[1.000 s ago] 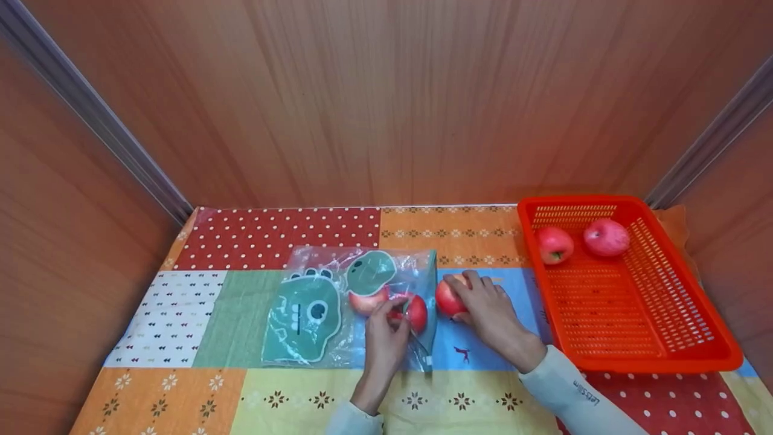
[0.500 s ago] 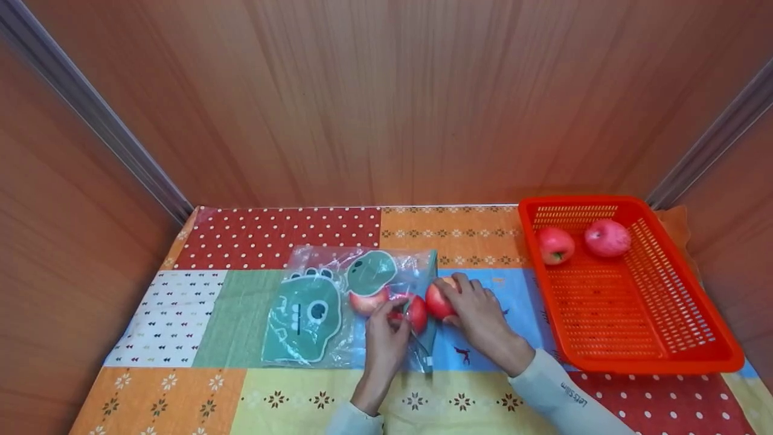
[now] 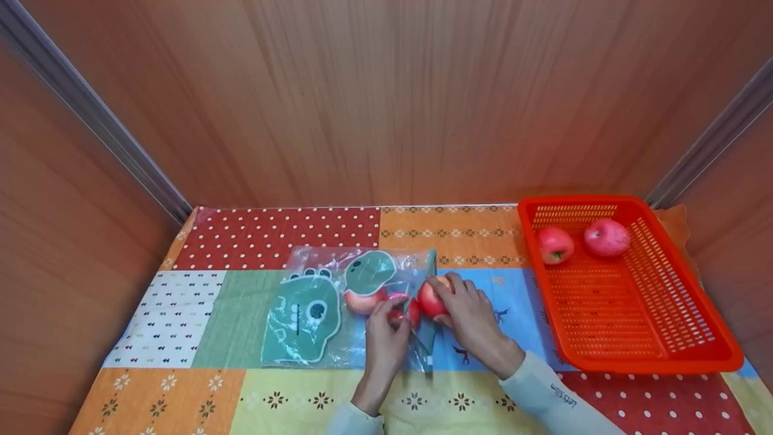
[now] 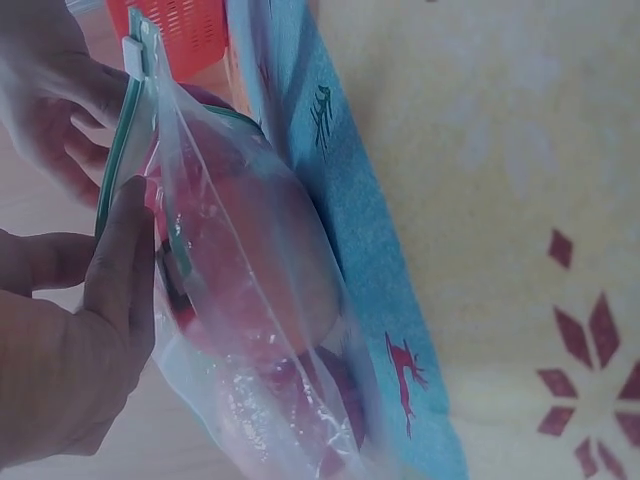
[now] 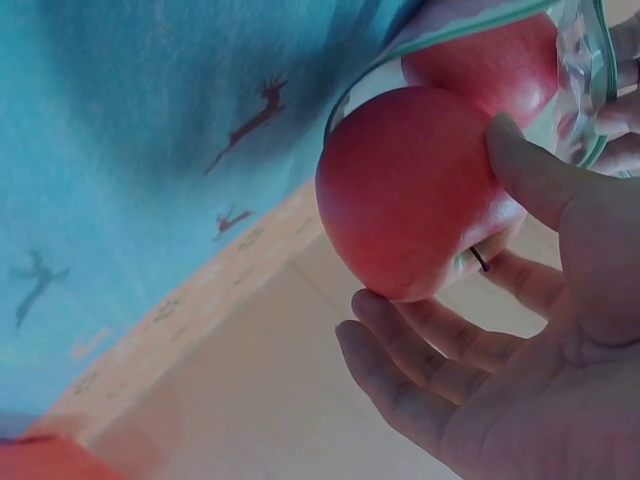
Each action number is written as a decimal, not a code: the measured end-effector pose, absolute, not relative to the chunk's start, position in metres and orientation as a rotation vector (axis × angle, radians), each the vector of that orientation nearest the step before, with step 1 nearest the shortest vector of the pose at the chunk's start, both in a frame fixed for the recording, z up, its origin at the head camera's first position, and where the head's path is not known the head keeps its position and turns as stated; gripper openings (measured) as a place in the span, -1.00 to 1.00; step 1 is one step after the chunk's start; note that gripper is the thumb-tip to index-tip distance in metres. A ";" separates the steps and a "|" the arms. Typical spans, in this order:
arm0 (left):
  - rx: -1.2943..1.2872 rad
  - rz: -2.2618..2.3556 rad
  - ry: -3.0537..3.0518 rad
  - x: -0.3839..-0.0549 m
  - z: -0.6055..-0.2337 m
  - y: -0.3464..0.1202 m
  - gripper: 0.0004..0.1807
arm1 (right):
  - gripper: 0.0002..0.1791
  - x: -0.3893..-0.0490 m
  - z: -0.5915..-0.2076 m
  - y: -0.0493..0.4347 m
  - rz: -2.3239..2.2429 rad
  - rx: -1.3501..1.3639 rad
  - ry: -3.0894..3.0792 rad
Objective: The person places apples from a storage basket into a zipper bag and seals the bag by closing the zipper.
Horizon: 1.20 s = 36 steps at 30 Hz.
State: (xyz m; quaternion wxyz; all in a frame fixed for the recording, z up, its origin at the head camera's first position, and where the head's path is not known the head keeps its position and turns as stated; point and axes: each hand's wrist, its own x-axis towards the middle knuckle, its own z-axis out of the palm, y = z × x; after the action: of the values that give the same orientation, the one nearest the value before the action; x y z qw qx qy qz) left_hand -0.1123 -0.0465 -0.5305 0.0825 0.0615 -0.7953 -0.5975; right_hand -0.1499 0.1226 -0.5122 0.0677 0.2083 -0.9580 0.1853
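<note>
Head view | right hand (image 3: 474, 312) gripping apple (image 3: 430, 301) between thumb and fingers | left hand (image 3: 385, 340) pinching bag (image 3: 352, 343)

Booth-like indoor place: wood-grain panels (image 3: 386, 103) on three sides, metal strips (image 3: 101, 115) at corners, patchwork cloth (image 3: 235, 320)

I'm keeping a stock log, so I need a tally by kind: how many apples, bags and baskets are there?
Basket: 1
Bag: 1
Apples: 5 visible (2 in the basket, 2 in the bag, 1 in the right hand)
Total: 7
</note>
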 end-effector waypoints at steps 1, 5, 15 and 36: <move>0.187 -1.785 -2.371 -0.113 -0.530 -0.046 -0.62 | -0.21 -0.150 -0.513 0.121 0.571 0.621 -2.881; 0.204 -1.780 -2.365 -0.113 -0.530 -0.046 -0.62 | -0.22 -0.148 -0.517 0.117 0.615 0.587 -2.861; 0.213 -1.742 -2.381 -0.113 -0.528 -0.045 -0.62 | -0.26 -0.146 -0.526 0.107 0.656 0.534 -2.823; 0.224 -1.765 -2.400 -0.114 -0.529 -0.047 -0.63 | -0.27 -0.148 -0.543 0.094 0.640 0.398 -2.835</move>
State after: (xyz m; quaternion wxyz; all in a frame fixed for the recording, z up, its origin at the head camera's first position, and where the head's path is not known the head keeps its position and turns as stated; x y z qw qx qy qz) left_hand -0.1141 -0.0470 -0.5289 0.0771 0.0747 -0.8009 -0.5891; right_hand -0.1481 0.0940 -0.5428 0.1038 0.1348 -0.9612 0.2169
